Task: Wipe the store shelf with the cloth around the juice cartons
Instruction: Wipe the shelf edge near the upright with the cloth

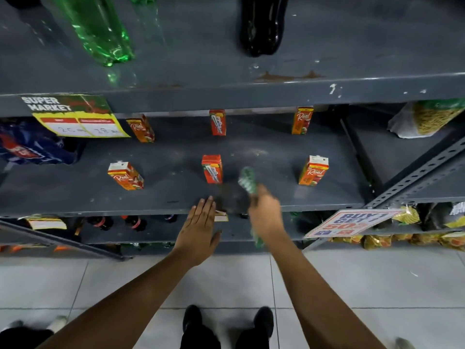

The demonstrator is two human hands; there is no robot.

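Observation:
Several small juice cartons stand spaced out on the dark grey shelf point(176, 197): a front row with one at the left point(125, 175), one in the middle point(212, 169) and one at the right point(313, 170), and a back row behind them. My right hand point(264, 210) is shut on a green and white cloth point(247, 179), blurred by motion, over the shelf's front edge just right of the middle front carton. One end of the cloth hangs below the hand. My left hand point(200, 230) is flat and open, fingertips resting on the shelf's front lip.
Green bottles point(100, 34) and a dark bottle point(261, 28) stand on the shelf above. A blue packet point(32, 147) lies at the left, a noodle bag point(427, 119) at the right. Price signs point(78, 117) point(349, 222) hang from shelf edges. Bottles fill the lower shelf.

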